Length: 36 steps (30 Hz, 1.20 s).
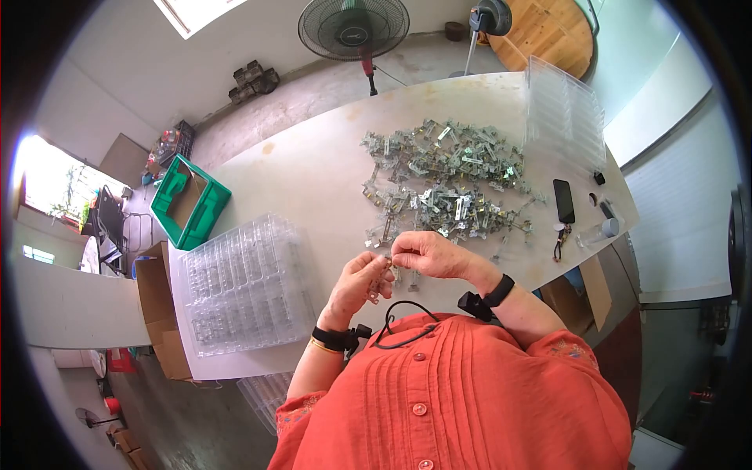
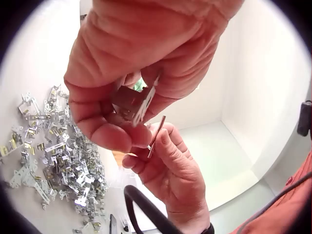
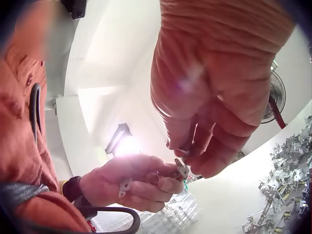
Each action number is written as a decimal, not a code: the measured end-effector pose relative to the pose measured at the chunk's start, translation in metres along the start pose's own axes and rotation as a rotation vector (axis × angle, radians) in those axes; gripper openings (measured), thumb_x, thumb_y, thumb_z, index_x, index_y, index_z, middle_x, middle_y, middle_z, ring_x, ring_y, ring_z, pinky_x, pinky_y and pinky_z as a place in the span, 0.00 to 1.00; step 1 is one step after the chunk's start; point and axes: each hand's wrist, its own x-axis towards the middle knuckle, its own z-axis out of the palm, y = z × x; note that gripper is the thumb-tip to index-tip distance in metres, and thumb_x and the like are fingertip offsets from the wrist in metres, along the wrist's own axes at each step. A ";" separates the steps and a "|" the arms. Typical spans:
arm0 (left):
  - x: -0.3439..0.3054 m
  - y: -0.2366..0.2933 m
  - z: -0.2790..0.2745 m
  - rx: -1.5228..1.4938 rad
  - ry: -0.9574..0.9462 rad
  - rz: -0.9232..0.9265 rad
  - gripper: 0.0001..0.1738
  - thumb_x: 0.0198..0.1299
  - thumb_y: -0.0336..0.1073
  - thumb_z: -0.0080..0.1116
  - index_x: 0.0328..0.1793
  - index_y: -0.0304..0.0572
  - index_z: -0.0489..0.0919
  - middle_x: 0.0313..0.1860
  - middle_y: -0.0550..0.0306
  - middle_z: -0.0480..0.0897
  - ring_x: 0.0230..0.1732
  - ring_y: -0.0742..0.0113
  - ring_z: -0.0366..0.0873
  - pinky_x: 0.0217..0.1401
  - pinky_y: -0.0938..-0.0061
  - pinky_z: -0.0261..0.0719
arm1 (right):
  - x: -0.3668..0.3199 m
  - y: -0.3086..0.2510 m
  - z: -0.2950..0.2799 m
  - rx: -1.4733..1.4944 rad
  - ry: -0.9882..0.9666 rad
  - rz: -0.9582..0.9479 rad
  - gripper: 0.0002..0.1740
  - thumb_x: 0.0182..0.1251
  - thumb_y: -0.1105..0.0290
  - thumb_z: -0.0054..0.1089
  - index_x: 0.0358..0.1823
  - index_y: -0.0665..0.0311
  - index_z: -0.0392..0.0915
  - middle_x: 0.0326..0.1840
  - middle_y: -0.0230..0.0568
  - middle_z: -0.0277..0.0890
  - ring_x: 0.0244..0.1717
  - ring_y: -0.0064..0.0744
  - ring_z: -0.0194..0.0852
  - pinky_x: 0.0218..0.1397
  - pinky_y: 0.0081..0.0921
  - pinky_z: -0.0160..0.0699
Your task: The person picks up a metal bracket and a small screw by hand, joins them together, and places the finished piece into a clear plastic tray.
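Note:
My left hand (image 1: pixel 362 283) curls its fingers round a metal bracket (image 2: pixel 130 101), seen close up in the left wrist view. Beside it, fingertips nearly meeting, my right hand (image 1: pixel 429 255) pinches a thin metal piece (image 2: pixel 156 137) between thumb and finger. In the right wrist view a small plate (image 3: pixel 125 187) sticks out from the left hand (image 3: pixel 132 182), and another metal part (image 3: pixel 182 168) shows between the two hands. Just past the hands lies a wide heap of metal brackets (image 1: pixel 458 211) on the white table (image 1: pixel 313 164).
Stacked clear plastic trays (image 1: pixel 243 290) lie at the left, with a green crate (image 1: pixel 216 205) behind them. More clear trays (image 1: pixel 564 110) stand at the back right. A phone (image 1: pixel 563 201), keys (image 1: pixel 562 235) and a bottle (image 1: pixel 599 232) lie on the right. A black cable (image 1: pixel 415 338) loops near my chest.

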 end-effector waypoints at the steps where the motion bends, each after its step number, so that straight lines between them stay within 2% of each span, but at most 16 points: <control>1: 0.001 0.002 0.000 -0.173 -0.051 -0.036 0.21 0.75 0.49 0.48 0.50 0.36 0.76 0.38 0.54 0.84 0.29 0.67 0.83 0.26 0.78 0.77 | 0.000 0.000 -0.001 0.058 0.006 0.026 0.06 0.75 0.69 0.58 0.43 0.65 0.79 0.36 0.32 0.79 0.38 0.22 0.75 0.45 0.23 0.75; 2: 0.002 0.004 0.000 -0.347 -0.101 -0.072 0.26 0.77 0.53 0.44 0.54 0.34 0.76 0.43 0.51 0.85 0.35 0.62 0.87 0.30 0.77 0.80 | 0.000 0.003 -0.003 0.057 0.005 0.025 0.06 0.75 0.69 0.58 0.43 0.65 0.79 0.36 0.32 0.79 0.38 0.22 0.75 0.45 0.23 0.75; 3: 0.003 0.004 0.000 -0.347 -0.098 -0.070 0.26 0.77 0.53 0.44 0.54 0.34 0.76 0.43 0.51 0.85 0.35 0.62 0.87 0.30 0.77 0.80 | 0.001 0.010 -0.004 0.208 0.021 0.058 0.06 0.75 0.70 0.58 0.41 0.65 0.78 0.36 0.32 0.79 0.38 0.22 0.76 0.44 0.23 0.77; 5: 0.008 0.003 0.001 -0.621 -0.115 0.043 0.31 0.78 0.55 0.35 0.59 0.30 0.75 0.52 0.44 0.82 0.47 0.50 0.86 0.51 0.64 0.83 | 0.002 0.015 -0.007 0.358 0.034 0.091 0.06 0.75 0.70 0.57 0.40 0.65 0.78 0.37 0.33 0.78 0.37 0.22 0.76 0.43 0.24 0.79; 6: 0.010 0.000 0.001 -0.622 -0.113 0.044 0.31 0.78 0.55 0.35 0.59 0.30 0.75 0.52 0.44 0.82 0.47 0.50 0.86 0.51 0.64 0.83 | 0.003 0.016 -0.009 0.469 0.114 0.154 0.07 0.76 0.69 0.56 0.41 0.66 0.78 0.37 0.32 0.78 0.39 0.22 0.78 0.46 0.24 0.81; 9: 0.015 -0.007 0.000 -0.573 -0.040 0.282 0.22 0.77 0.41 0.44 0.67 0.31 0.71 0.64 0.45 0.77 0.65 0.52 0.76 0.66 0.59 0.76 | 0.005 0.029 -0.015 0.637 0.210 0.231 0.08 0.77 0.68 0.55 0.43 0.65 0.76 0.39 0.33 0.78 0.42 0.25 0.81 0.52 0.27 0.87; 12: 0.015 -0.010 0.015 -0.396 0.012 0.388 0.22 0.75 0.33 0.48 0.73 0.35 0.69 0.69 0.49 0.74 0.69 0.60 0.71 0.67 0.63 0.76 | 0.004 0.042 -0.016 0.802 0.240 0.271 0.08 0.77 0.67 0.56 0.44 0.66 0.75 0.42 0.34 0.77 0.43 0.27 0.82 0.52 0.29 0.87; 15: 0.027 -0.015 0.023 -0.405 0.056 0.413 0.24 0.75 0.31 0.49 0.75 0.39 0.67 0.68 0.52 0.75 0.67 0.66 0.72 0.68 0.66 0.75 | 0.004 0.047 -0.013 0.820 0.217 0.318 0.09 0.77 0.68 0.56 0.45 0.67 0.75 0.42 0.36 0.78 0.43 0.27 0.82 0.50 0.27 0.87; 19: 0.036 -0.018 0.022 -0.372 0.128 0.424 0.23 0.77 0.34 0.48 0.75 0.39 0.68 0.63 0.53 0.79 0.64 0.67 0.75 0.65 0.68 0.75 | 0.002 0.039 -0.016 0.819 0.138 0.422 0.10 0.77 0.65 0.55 0.45 0.66 0.75 0.42 0.38 0.80 0.40 0.28 0.83 0.45 0.26 0.88; 21: 0.038 -0.019 0.019 -0.302 0.158 0.412 0.19 0.77 0.35 0.49 0.70 0.39 0.71 0.54 0.55 0.84 0.58 0.67 0.79 0.61 0.70 0.76 | 0.002 0.039 -0.018 0.778 0.096 0.470 0.10 0.77 0.64 0.55 0.45 0.66 0.74 0.42 0.38 0.80 0.39 0.27 0.83 0.42 0.25 0.88; 22: 0.038 -0.021 0.019 -0.300 0.160 0.409 0.19 0.77 0.35 0.49 0.70 0.39 0.71 0.54 0.55 0.84 0.58 0.67 0.79 0.61 0.70 0.76 | 0.001 0.041 -0.018 0.644 0.126 0.467 0.10 0.76 0.64 0.55 0.45 0.65 0.74 0.40 0.38 0.81 0.37 0.26 0.83 0.39 0.24 0.88; 24: 0.038 -0.022 0.021 -0.321 0.162 0.406 0.14 0.77 0.35 0.49 0.63 0.39 0.73 0.47 0.57 0.85 0.49 0.69 0.82 0.54 0.73 0.77 | 0.001 0.035 -0.023 0.511 0.155 0.463 0.10 0.76 0.64 0.55 0.45 0.65 0.74 0.37 0.37 0.81 0.35 0.25 0.83 0.36 0.23 0.87; 27: 0.038 -0.027 0.022 -0.314 0.176 0.319 0.11 0.76 0.35 0.51 0.58 0.40 0.72 0.42 0.58 0.84 0.41 0.72 0.82 0.47 0.76 0.78 | -0.002 0.018 -0.032 0.471 0.077 0.405 0.09 0.77 0.63 0.55 0.45 0.61 0.74 0.31 0.32 0.80 0.30 0.20 0.79 0.32 0.20 0.81; 29: 0.038 -0.029 0.025 -0.310 0.169 0.308 0.11 0.76 0.36 0.52 0.58 0.40 0.73 0.41 0.59 0.84 0.39 0.73 0.80 0.45 0.77 0.78 | -0.001 0.008 -0.030 0.404 0.069 0.322 0.09 0.76 0.62 0.56 0.43 0.60 0.76 0.24 0.27 0.75 0.24 0.15 0.72 0.27 0.18 0.73; 32: 0.037 -0.028 0.030 -0.299 0.158 0.292 0.11 0.75 0.36 0.52 0.58 0.41 0.73 0.39 0.59 0.83 0.36 0.74 0.79 0.41 0.78 0.78 | 0.002 0.006 -0.024 0.260 0.117 0.187 0.09 0.75 0.63 0.57 0.41 0.61 0.77 0.22 0.24 0.72 0.23 0.14 0.65 0.27 0.19 0.68; 36: 0.033 -0.025 0.030 -0.244 0.161 0.288 0.11 0.75 0.36 0.53 0.58 0.41 0.73 0.38 0.60 0.82 0.33 0.76 0.77 0.39 0.79 0.77 | 0.005 0.007 -0.020 0.124 0.133 0.149 0.10 0.74 0.63 0.58 0.40 0.62 0.77 0.22 0.24 0.71 0.24 0.15 0.64 0.29 0.21 0.66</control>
